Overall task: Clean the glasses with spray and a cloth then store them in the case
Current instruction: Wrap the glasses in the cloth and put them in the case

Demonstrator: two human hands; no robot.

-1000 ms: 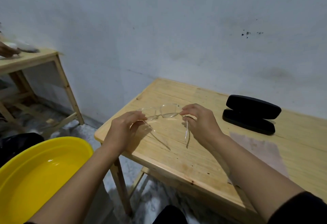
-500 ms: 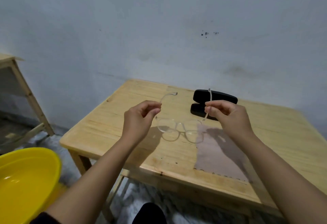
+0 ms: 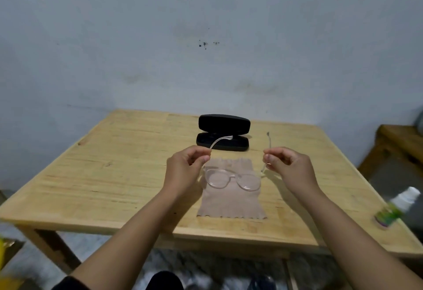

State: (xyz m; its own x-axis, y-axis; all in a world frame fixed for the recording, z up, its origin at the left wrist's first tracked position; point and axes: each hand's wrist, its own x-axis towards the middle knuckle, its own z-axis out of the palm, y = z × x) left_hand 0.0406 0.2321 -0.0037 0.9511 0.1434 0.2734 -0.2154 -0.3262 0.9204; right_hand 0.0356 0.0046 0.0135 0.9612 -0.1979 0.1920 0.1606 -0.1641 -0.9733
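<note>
No legible text, brand, number or sign anywhere. Green and purple label on the spray bottle (image 3: 397, 207) at the right edge of the frame, too blurred to read. Plain black case (image 3: 223, 132), unmarked.

The glasses (image 3: 233, 181) have a clear frame and clear lenses, arms unfolded, lenses hanging low over the cloth (image 3: 231, 202). The left hand (image 3: 185, 168) pinches one arm and the right hand (image 3: 289, 164) pinches the other. The cloth, a beige rectangle with zigzag edges, lies flat on the counter (image 3: 103, 175). Behind it the black case (image 3: 223, 132) stands open, lid upright. The spray bottle (image 3: 398, 206), white with a green label, lies blurred at the counter's right edge.
</note>
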